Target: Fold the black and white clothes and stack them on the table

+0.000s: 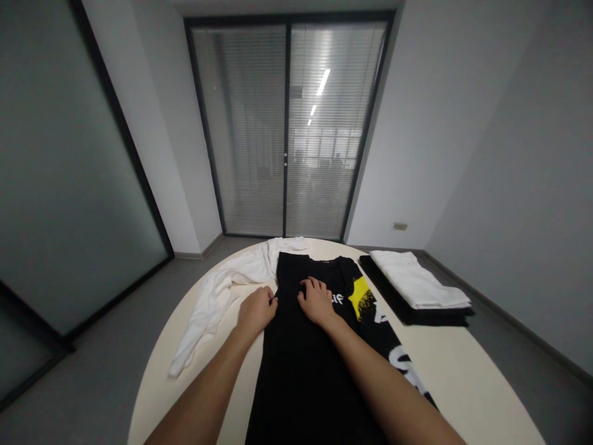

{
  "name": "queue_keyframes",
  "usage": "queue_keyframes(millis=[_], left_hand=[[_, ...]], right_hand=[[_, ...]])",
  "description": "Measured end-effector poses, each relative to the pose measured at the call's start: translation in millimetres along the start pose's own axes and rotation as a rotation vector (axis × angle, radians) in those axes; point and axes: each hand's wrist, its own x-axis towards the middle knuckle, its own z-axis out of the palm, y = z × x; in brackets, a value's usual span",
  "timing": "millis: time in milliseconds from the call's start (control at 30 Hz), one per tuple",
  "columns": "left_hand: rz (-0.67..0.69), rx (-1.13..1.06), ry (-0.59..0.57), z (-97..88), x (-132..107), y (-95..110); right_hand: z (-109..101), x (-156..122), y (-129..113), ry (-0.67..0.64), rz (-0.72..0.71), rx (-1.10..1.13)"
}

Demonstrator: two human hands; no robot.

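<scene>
A black T-shirt [296, 371] lies lengthwise on the table, its neckline at the far end. White lettering shows on the chest, and a yellow and white print runs down its right side, where a sleeve lies along the body. At the shirt's left edge, my left hand [257, 311] is closed with the fabric edge at its fingertips. My right hand [317, 301] rests on the chest beside the lettering, palm down with fingers spread, partly covering the print.
A crumpled white garment [225, 283] stretches along the table's left rim. On the right sits a pile of folded clothes, a white one [417, 281] over black ones [393, 306]. The pale table [467, 383] has a rounded edge. Beyond it stand glass doors with blinds [245, 136].
</scene>
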Motion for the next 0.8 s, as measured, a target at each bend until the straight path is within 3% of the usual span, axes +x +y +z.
queue_keyframes(millis=[167, 367, 633, 800], left_hand=[[-0.021, 0.009, 0.016, 2.0, 2, 1], [-0.046, 0.005, 0.025, 1.7, 3, 3], [-0.077, 0.004, 0.014, -2.4, 3, 9], [-0.066, 0.013, 0.019, -0.8, 4, 7]], right_hand=[[-11, 11, -9, -0.072, -0.012, -0.093], [-22, 48, -16, 0.044, -0.138, -0.087], [-7, 99, -40, 0.053, -0.044, 0.114], [3, 122, -35, 0.029, 0.035, 0.176]])
